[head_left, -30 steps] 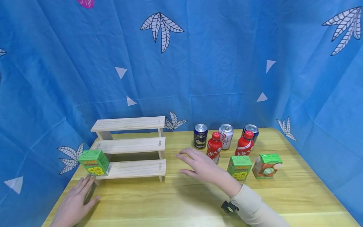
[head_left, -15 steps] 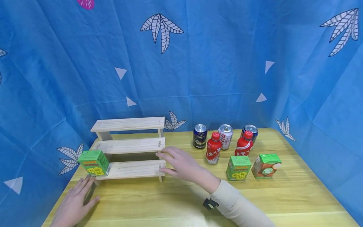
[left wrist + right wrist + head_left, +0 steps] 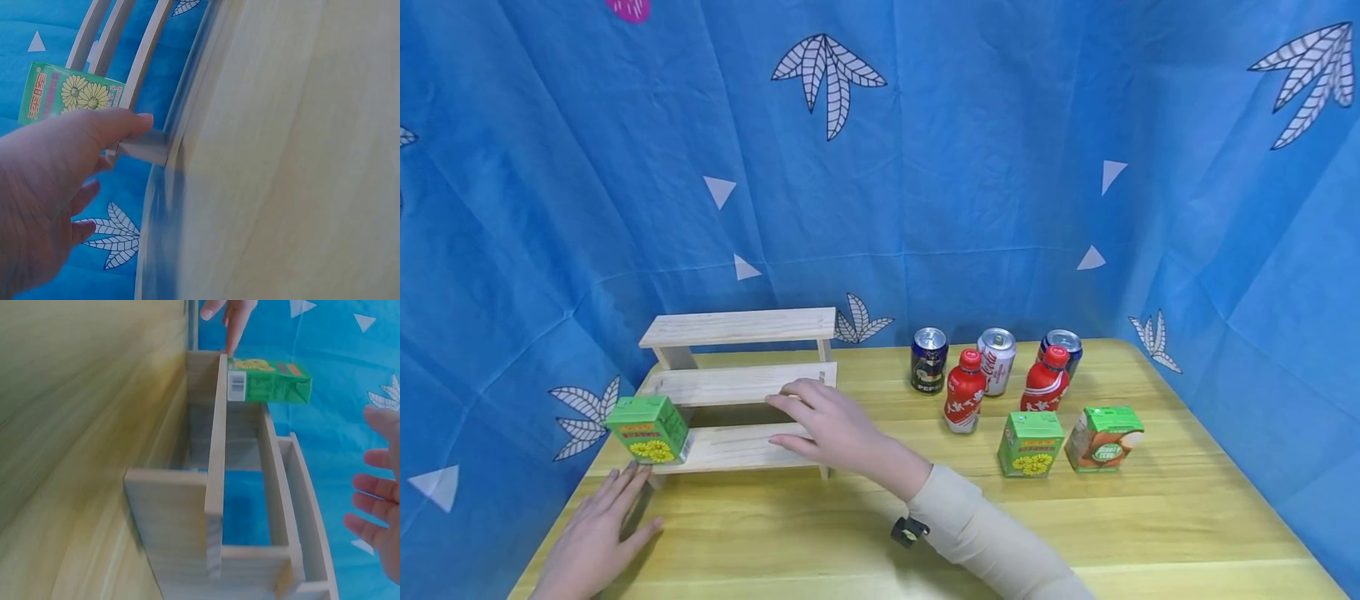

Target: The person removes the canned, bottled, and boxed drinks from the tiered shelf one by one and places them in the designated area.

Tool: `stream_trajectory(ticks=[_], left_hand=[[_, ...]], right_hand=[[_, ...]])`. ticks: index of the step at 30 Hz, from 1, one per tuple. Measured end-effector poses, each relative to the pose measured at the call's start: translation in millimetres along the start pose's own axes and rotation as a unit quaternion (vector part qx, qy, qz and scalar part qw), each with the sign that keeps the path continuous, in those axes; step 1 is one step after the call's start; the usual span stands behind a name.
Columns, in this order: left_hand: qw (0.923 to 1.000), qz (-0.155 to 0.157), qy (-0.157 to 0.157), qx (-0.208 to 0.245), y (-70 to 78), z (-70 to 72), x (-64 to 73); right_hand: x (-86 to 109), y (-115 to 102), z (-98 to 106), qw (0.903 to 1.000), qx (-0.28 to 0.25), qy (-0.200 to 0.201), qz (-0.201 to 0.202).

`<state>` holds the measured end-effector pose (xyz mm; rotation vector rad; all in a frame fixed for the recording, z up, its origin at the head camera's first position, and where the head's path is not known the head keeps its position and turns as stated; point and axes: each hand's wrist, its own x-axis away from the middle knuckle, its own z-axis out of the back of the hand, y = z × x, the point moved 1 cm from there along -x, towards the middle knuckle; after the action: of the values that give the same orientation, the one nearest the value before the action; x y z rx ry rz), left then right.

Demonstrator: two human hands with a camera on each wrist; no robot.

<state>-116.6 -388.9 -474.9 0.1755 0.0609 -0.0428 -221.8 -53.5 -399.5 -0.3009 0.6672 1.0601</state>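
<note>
A three-tier wooden shelf (image 3: 741, 386) stands at the left of the table. On the left end of its lowest tier sits a green drink carton (image 3: 646, 429) with yellow flowers. My left hand (image 3: 592, 533) lies with extended fingers at the shelf's front left corner, fingertips right below the carton. In the left wrist view, the thumb of that hand reaches along the lowest board, close to the carton (image 3: 75, 90). Over the right part of the shelf hovers my right hand (image 3: 838, 429), fingers spread and loosely bent, holding nothing.
Right of the shelf stand red bottles (image 3: 966, 392), a dark Pepsi can (image 3: 929, 362), a white cola can (image 3: 997, 362) and a blue can (image 3: 1066, 342). Nearer are another green carton (image 3: 1032, 446) and a green-and-brown carton (image 3: 1105, 439). A blue curtain (image 3: 925, 192) surrounds the table.
My right hand has moved left, from beside the red bottle to over the right part of the shelf. The left hand and the carton on the shelf have stayed put.
</note>
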Motion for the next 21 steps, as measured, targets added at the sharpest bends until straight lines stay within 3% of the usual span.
stream_trajectory(ticks=[11,21], left_hand=[[0.9999,0.006,-0.008,-0.002,-1.5,0.3,-0.8],[1.0,0.002,0.001,-0.008,-0.1,0.4,-0.8]], right_hand=[[-32.1,-17.2,-20.6,0.9993,-0.025,-0.026,0.002],[-59.5,-28.7,-35.0,0.9996,-0.013,-0.026,-0.007]])
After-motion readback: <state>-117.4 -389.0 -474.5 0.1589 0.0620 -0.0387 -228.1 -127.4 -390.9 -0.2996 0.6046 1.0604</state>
